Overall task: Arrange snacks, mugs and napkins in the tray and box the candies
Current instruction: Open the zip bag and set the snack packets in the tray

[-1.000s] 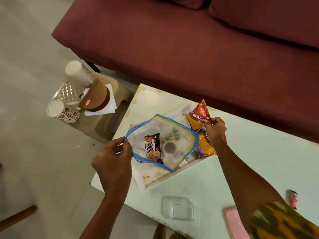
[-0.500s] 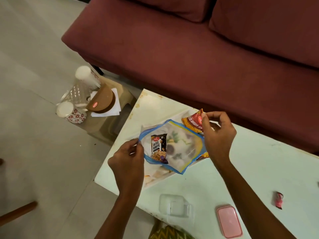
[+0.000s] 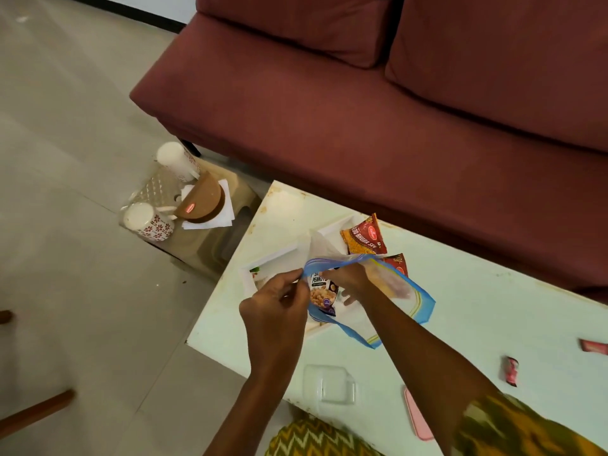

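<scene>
A clear zip bag (image 3: 406, 292) with blue edges is held above the white tray (image 3: 274, 258) on the table's left end. My left hand (image 3: 273, 306) pinches the bag's mouth at its left edge. My right hand (image 3: 350, 278) is inside the bag, its fingers closed on the top of the salted peanuts packet (image 3: 324, 292). Two red and yellow snack packets (image 3: 363, 236) (image 3: 399, 264) lie in the tray behind the bag. A clear plastic box (image 3: 329, 383) and its pink lid (image 3: 416, 417) sit near the table's front edge. Red candies (image 3: 511, 370) (image 3: 594, 347) lie at the right.
A low stool left of the table carries two floral mugs (image 3: 148, 222) (image 3: 176, 159), a brown container (image 3: 202, 202) and white napkins (image 3: 227, 213). A maroon sofa (image 3: 362, 110) runs behind the pale green table (image 3: 493, 307). A wooden leg (image 3: 36, 413) shows on the floor.
My right hand left the snack packets in the tray and went into the bag onto the peanuts packet. My left hand kept its hold on the bag's mouth. The view shifted.
</scene>
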